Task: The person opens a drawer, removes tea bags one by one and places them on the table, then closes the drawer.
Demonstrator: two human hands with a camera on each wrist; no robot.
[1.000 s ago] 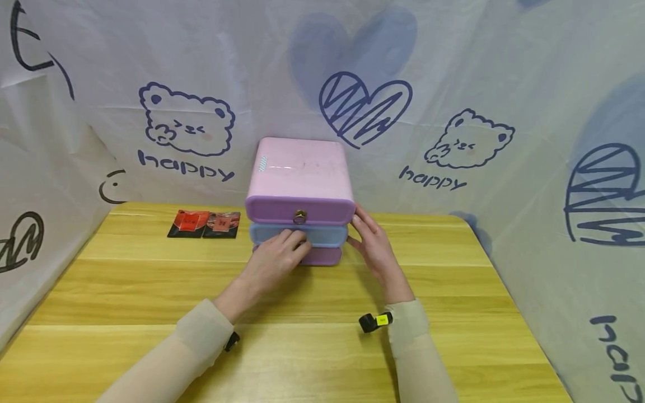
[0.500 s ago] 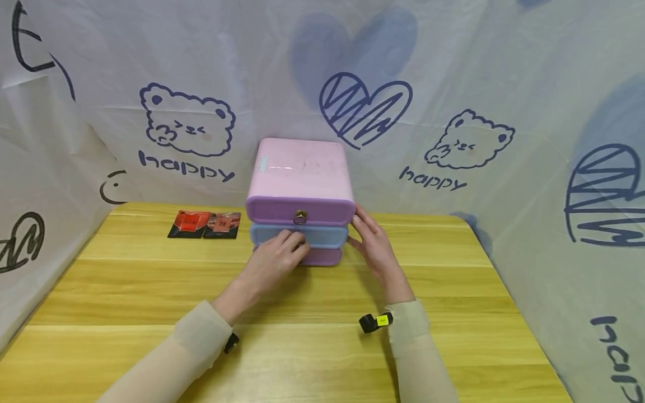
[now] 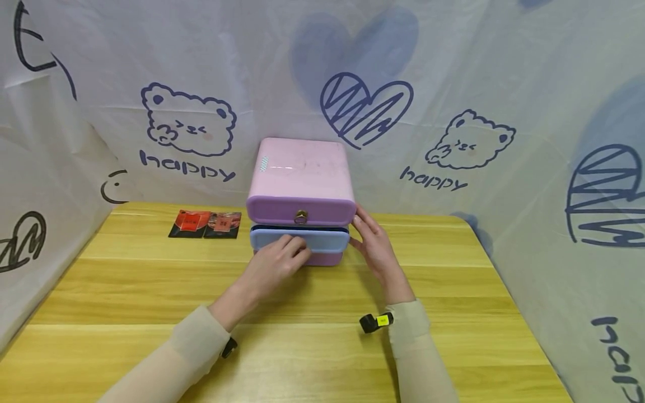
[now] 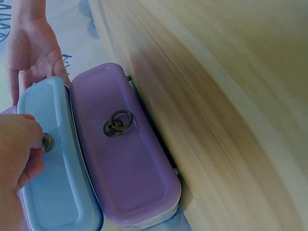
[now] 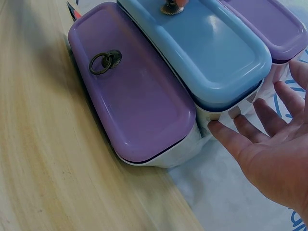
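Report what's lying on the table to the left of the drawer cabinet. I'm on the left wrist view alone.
Observer: A red-and-black packet and another packet lie there side by side.
Operator: Check the middle of the top drawer.
Observer: It carries a metal ring pull.
Operator: Now check above the front of the blue drawer.
Observer: A dark gap shows along its upper edge in the head view.

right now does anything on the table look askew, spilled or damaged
Nothing looks spilled or broken. Only the blue drawer sits slightly open, dark showing above its front, but the left hand pinches its pull, so that seems deliberate.
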